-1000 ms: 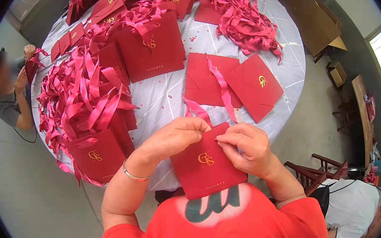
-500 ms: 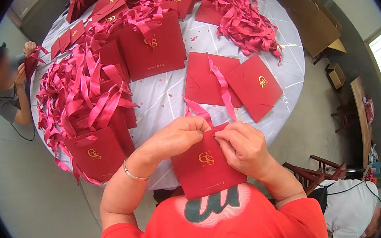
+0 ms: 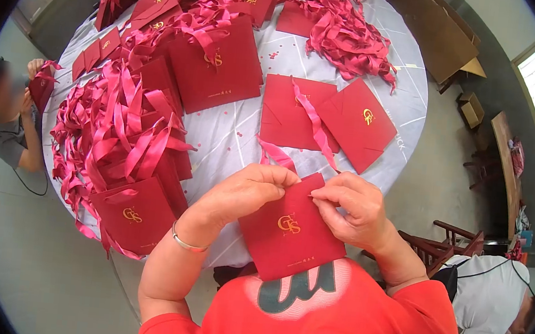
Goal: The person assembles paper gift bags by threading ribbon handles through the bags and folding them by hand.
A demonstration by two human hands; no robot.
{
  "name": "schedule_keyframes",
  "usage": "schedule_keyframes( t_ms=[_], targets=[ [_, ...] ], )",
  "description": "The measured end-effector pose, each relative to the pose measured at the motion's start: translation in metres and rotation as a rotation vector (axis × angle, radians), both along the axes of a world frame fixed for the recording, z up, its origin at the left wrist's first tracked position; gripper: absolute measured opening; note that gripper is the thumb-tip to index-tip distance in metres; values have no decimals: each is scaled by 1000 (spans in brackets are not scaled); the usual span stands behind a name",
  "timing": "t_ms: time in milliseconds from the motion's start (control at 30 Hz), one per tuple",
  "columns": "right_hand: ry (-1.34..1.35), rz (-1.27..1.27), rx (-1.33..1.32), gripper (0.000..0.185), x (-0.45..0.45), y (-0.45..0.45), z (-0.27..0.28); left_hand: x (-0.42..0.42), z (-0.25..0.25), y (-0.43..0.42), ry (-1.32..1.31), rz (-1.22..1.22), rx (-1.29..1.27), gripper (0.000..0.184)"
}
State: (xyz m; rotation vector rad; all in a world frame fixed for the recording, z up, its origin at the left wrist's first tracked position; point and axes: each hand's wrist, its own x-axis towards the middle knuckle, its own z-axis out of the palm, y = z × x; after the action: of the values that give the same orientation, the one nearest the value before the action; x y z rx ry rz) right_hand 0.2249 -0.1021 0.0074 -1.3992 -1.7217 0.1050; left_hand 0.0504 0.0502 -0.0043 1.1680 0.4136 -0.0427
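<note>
"Against your red shirt (image 3: 370, 306), is the gift bag (image 3: 296, 237) held well?"

"Left hand (image 3: 249, 188) pinches its top. Right hand (image 3: 357, 208) is pinched shut; can't tell on what. Keep the bag flat."

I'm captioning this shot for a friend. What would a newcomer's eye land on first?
Probably the big heap of pink ribbons on the left of the round table. Next, the gold-printed red bag at the near edge, with the left hand and right hand at its top.

A large cardboard box (image 3: 435, 35) stands beyond a smaller box (image 3: 471, 110), with a white-shirted person (image 3: 490, 295) near a wooden chair (image 3: 425, 250).
</note>
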Motion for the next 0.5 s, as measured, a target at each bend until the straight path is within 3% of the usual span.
schedule_keyframes(
  t_ms=[300, 500],
  targets=[
    [38, -14, -4, 22, -2, 0, -1, 0, 2, -1, 19, 10, 8, 33],
    [-73, -9, 18, 24, -5, 5, 0, 0, 3, -2, 9, 5, 71, 32]
  ],
)
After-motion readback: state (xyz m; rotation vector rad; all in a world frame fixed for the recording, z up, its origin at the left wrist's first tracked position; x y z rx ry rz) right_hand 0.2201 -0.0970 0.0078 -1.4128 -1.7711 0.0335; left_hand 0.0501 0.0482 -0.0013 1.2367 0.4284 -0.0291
